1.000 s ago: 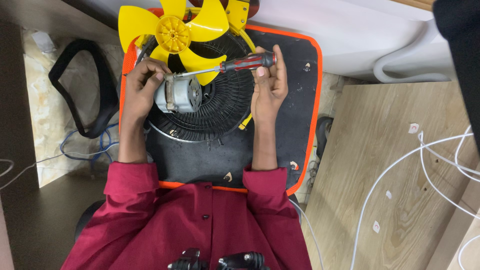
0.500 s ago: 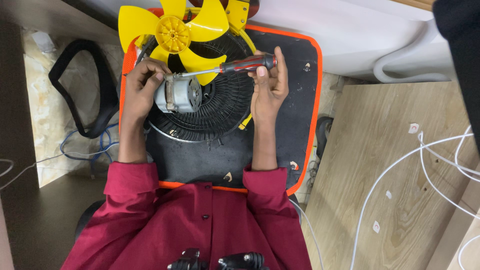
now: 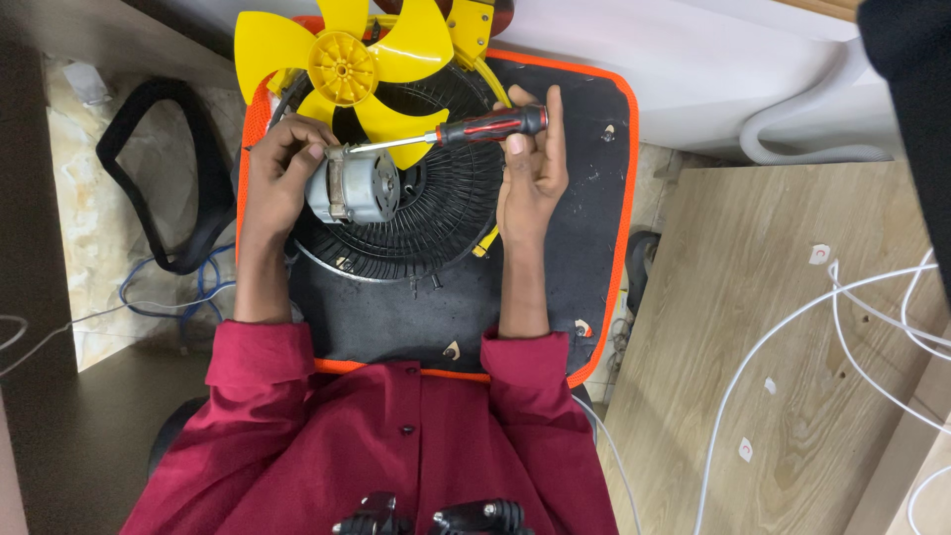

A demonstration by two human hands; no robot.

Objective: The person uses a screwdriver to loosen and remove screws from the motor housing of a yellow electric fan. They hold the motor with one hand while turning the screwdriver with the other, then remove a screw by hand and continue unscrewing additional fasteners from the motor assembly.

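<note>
Left hand point(image 3: 282, 173): we curl our fingers around the small grey cylindrical metal motor point(image 3: 354, 188), pinching it at its upper end, so it sits steady against the tool.
Right hand point(image 3: 530, 168): we wrap it round the red-and-black handle of the screwdriver point(image 3: 466, 130), thumb along the grip; the shaft runs level to the left and its tip meets the motor's top edge, which suits turning a screw there, though the screw itself is too small to tell.
Motor: it rests on the round black plastic fan grille point(image 3: 416, 213), left of the grille's centre.
Grille: it lies flat on the black mat with an orange border point(image 3: 584, 258), towards the mat's far left corner, within easy reach.
Yellow plastic fan blade point(image 3: 342, 69): it lies across the mat's far edge, just beyond the motor, apart from both hands.
Beside the mat: a light wooden board point(image 3: 773, 327) with white cables point(image 3: 872, 297) past its right edge.
</note>
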